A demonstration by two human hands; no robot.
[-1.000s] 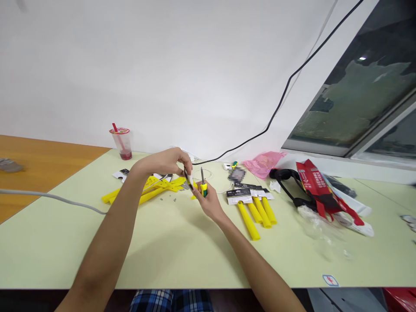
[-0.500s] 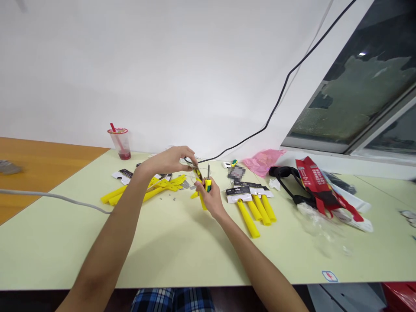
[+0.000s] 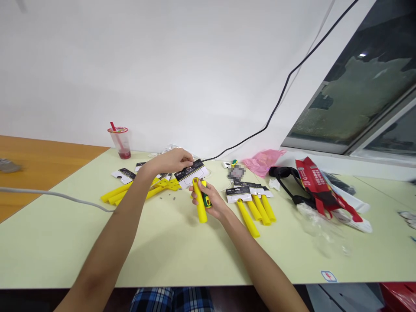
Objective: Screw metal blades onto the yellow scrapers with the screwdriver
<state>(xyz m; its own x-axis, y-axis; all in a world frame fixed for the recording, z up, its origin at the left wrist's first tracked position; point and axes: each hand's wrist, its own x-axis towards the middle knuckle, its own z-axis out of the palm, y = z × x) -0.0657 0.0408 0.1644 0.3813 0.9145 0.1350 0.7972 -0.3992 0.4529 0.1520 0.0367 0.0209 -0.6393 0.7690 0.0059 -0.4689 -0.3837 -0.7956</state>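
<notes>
My right hand [image 3: 212,200] is closed around a yellow plastic handle [image 3: 201,208] and also grips a screwdriver [image 3: 206,200] with a green and yellow grip. The handle's lower end points toward me. At its far end sits a black and white packaging card [image 3: 190,172], whose top edge my left hand [image 3: 180,160] pinches. Left of the hands, several yellow pieces [image 3: 159,190] lie crossed in a pile, with small screws [image 3: 174,198] in front of it. To the right, several carded yellow handles [image 3: 248,219] lie side by side.
A plastic cup with a red straw [image 3: 121,145] stands at the back left. Pink plastic [image 3: 264,161], a red bag [image 3: 313,182] and clear wrap [image 3: 321,229] lie to the right. A grey cable [image 3: 65,198] crosses the left side; a black cable [image 3: 276,104] hangs along the wall.
The yellow handle and card have turned, so the card's printed face now shows. The screwdriver's shaft, upright before, has tipped out of clear sight. My left hand has shifted slightly.
</notes>
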